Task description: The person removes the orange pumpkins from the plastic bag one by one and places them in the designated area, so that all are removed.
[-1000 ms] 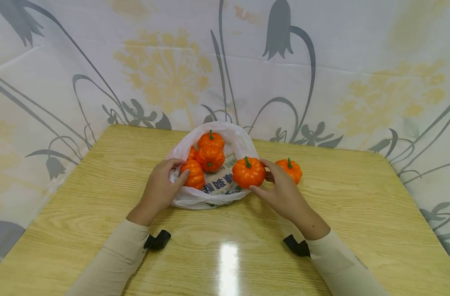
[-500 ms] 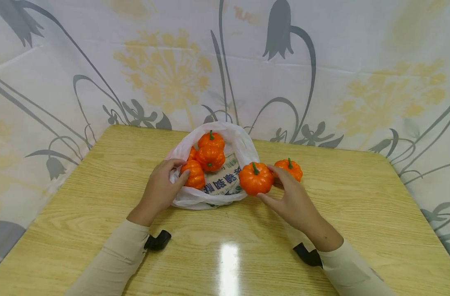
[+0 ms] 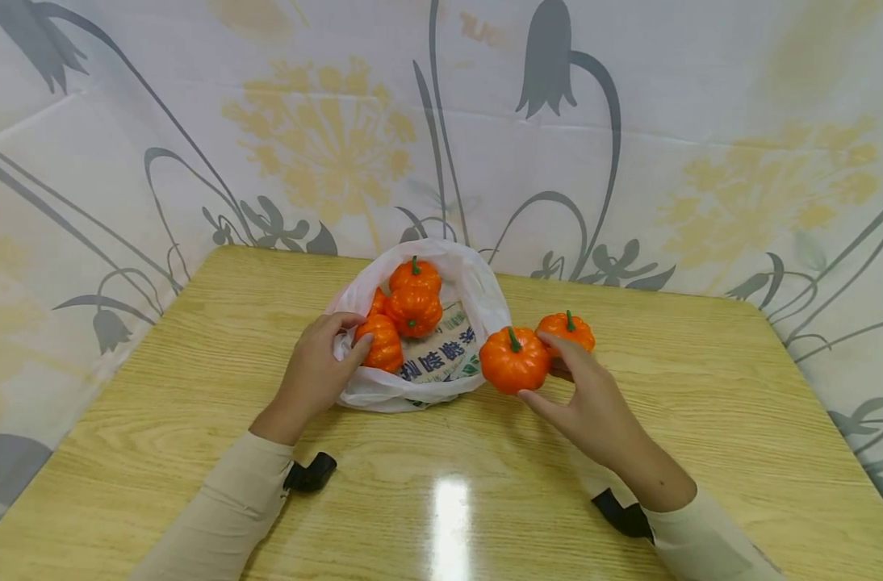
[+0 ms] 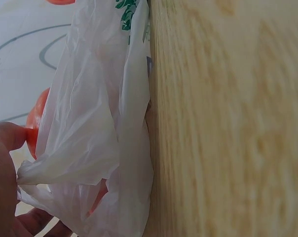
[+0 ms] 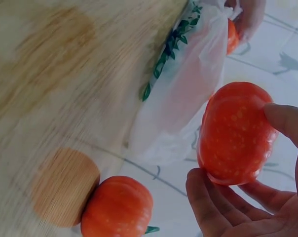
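1. An orange pumpkin with a green stem is hanging in the air over the table, just by the bag's right rim; whether it is touching the rim, I cannot tell.
2. The right hand is gripping this pumpkin between thumb and fingers, stem pointing up.
3. A white plastic bag is lying with its mouth spread, dark printing showing inside.
4. The left hand is gripping the bag's left rim, its thumb resting against a bagged pumpkin.
5. Counting that pumpkin, 4 are sitting in the bag, 1 mostly hidden.
6. Another pumpkin is resting on the table, right of the bag, partly behind the right hand.
7. Beige sleeves are covering both forearms, a black piece showing at each cuff.
8. A flower-patterned backdrop is standing behind the table.
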Demonstrator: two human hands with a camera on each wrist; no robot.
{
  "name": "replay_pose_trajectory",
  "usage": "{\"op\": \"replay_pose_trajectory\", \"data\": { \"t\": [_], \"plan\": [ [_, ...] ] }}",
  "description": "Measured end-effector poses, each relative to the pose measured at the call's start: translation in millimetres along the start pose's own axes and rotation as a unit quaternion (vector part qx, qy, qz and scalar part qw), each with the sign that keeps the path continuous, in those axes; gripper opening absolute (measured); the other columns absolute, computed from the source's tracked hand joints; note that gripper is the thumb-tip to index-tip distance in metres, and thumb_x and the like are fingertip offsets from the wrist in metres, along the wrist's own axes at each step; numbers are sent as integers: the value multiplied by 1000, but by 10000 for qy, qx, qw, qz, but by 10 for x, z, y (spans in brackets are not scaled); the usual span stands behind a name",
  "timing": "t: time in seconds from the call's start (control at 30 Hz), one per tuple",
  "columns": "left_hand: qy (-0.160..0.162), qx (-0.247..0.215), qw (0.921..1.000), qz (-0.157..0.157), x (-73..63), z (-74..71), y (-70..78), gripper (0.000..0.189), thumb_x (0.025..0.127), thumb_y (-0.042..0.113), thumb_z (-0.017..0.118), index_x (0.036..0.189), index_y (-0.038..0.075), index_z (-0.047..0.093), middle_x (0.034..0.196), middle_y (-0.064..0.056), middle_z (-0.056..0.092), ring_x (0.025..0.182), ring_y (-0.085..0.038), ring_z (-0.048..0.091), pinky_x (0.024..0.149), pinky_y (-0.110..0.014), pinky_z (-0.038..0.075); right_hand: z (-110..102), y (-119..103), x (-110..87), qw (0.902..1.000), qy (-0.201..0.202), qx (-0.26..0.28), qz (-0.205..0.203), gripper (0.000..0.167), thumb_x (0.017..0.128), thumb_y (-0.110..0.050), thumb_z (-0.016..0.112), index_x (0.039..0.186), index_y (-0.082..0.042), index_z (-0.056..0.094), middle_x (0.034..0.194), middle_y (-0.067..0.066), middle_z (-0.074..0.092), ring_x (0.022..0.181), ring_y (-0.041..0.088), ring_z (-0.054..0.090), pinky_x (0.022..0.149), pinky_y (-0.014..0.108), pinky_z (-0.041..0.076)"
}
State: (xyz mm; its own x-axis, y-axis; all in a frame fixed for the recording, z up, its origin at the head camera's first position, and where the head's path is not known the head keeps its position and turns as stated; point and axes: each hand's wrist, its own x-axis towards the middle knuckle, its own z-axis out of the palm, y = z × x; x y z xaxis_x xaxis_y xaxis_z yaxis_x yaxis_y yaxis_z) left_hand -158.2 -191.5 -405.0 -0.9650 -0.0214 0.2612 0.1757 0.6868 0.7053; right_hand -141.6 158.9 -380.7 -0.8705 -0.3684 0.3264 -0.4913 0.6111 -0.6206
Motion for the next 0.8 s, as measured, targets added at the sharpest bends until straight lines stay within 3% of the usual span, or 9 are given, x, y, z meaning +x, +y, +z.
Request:
{"op": "replay_pose_trajectory", "data": {
  "t": [0.37, 0.57, 0.8],
  "plan": [
    [-17, -12, 10000, -73, 3, -2, 12, 35, 96, 29, 66, 124, 7, 64, 122, -14, 63, 115, -31, 54, 106, -51, 42, -136, 51, -64, 9988, 348, -321, -152, 72, 81, -9, 83, 141, 4, 47, 128, 20, 60, 105, 35, 68, 87, 50, 56],
    [-39, -4, 10000, -85, -2, -9, 21, 36, 96, 29, 65, 124, 7, 63, 123, -14, 62, 115, -31, 54, 107, -50, 42, -191, 120, -65, 9976, 516, -458, -101, 72, 79, -8, 83, 140, 6, 47, 126, 20, 60, 104, 35, 69, 88, 39, 57],
    [-35, -19, 10000, -71, -6, -6, 23, 36, 96, 28, 65, 124, 6, 63, 123, -14, 62, 115, -32, 54, 107, -50, 42, -266, 174, -47, 9978, 470, -458, 136, 73, 83, -10, 81, 143, 6, 43, 138, 25, 53, 111, 41, 66, 88, 49, 55]
  ]
}}
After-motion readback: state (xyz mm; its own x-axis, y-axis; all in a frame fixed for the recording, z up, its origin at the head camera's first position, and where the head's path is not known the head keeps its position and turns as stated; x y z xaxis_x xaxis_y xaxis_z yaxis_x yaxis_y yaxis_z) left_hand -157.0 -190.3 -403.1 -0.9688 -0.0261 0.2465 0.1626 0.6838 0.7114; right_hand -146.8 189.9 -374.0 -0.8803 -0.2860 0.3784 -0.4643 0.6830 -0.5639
